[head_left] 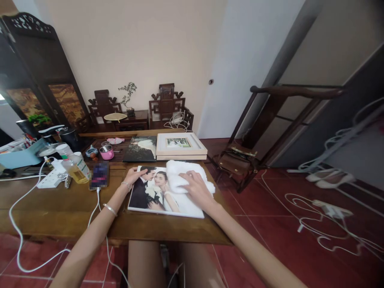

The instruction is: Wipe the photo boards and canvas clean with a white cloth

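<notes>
Fingers loosely extended, a person's left hand (134,176) rests at the edge of a wedding photo panel (151,196) beneath it on the wooden tabletop (72,214); the right hand (196,187), fingers spread, lies over a white cloth (176,170) on the panel. Light, even pressure and a steady left hand should best spare its surface.

L hand (133,177) at top-left edge of couple photo panel (150,194); R hand (195,187) on white cloth (186,166) over panel's top-right part; framed pic (178,143) & dark photo board (137,149) just behind; phone (99,176) w/ white cable (97,195) on wood table (66,208), off to L; pink mug (106,153) farther back
</notes>
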